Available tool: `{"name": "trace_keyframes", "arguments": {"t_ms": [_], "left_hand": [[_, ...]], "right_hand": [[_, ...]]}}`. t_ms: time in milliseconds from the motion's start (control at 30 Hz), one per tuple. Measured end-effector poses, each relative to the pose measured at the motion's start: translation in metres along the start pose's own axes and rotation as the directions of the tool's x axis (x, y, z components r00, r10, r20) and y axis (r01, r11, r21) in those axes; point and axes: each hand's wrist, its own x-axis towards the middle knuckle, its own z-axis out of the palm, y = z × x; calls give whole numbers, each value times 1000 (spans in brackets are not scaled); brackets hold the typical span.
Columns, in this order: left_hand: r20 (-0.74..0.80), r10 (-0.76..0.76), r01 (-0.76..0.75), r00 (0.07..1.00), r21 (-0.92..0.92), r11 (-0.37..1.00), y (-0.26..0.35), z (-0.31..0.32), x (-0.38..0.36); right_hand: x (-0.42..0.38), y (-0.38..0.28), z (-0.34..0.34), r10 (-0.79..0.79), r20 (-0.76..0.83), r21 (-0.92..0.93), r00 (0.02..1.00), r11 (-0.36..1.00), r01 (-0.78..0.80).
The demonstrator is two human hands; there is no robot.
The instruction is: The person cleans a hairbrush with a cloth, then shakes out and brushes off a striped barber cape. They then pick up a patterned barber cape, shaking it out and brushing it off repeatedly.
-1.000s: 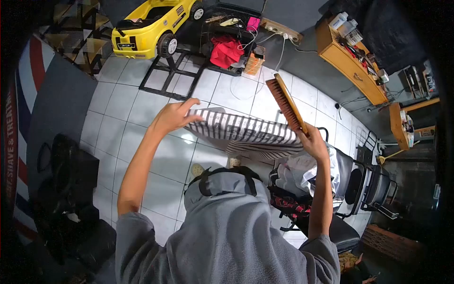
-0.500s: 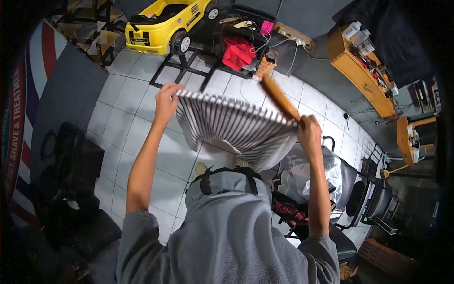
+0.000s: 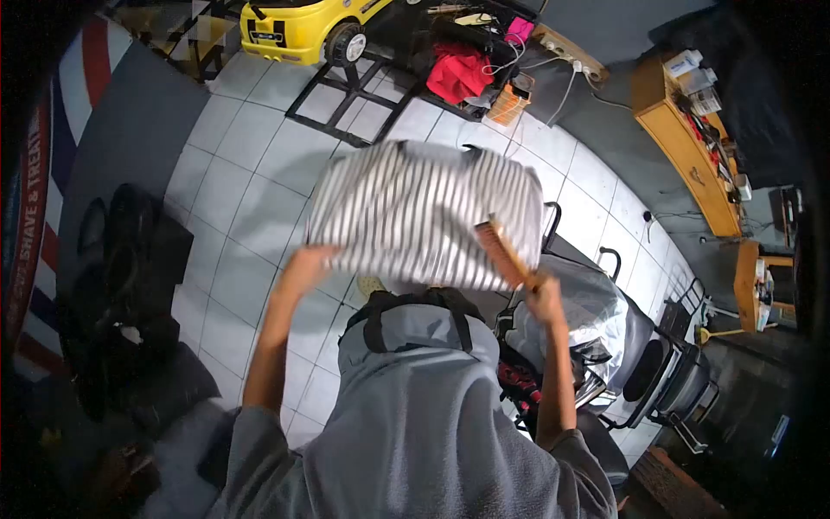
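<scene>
A white barber cape with dark stripes (image 3: 406,216) billows out in front of me above the floor, its near edge stretched between my two hands. My left hand (image 3: 304,268), slightly blurred, is closed on the cape's left corner. In my right hand (image 3: 545,298) is the wooden handle of a brush (image 3: 503,253), its bristles turned toward the cape. The cape's right corner meets the same hand, whose fingers are closed round the handle.
A black chair (image 3: 666,368) bearing a silvery plastic sheet (image 3: 575,303) stands to my right. Ahead are a black metal frame (image 3: 346,104), a yellow toy car (image 3: 290,35) and a red cloth (image 3: 458,76). A wooden shelf (image 3: 692,164) lines the right wall.
Both hands have come down and closer to my body. The cape, which hung below them, now balloons outward and away. The brush has come down with my right hand.
</scene>
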Motion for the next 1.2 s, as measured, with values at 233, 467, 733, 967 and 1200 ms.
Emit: {"name": "trace_keyframes", "arguments": {"t_ms": [233,467,733,967,1200], "left_hand": [[242,-388,440,889,-223,870,46,69,-148],[153,-621,623,769,-397,674,114,26,-192],[-201,-866,590,458,-660,465,154,49,-248],[-291,-927,490,235,-789,372,111,52,-318],[-338,-925,379,-172,-890,254,67,41,-396]], "right_hand": [[-51,-13,5,239,528,105,815,934,-342],[56,-64,-31,83,625,243,777,924,-294],[148,-150,12,-187,696,271,694,963,-11],[162,-309,111,-414,585,209,697,908,364],[175,-437,215,-611,586,544,532,784,300]]}}
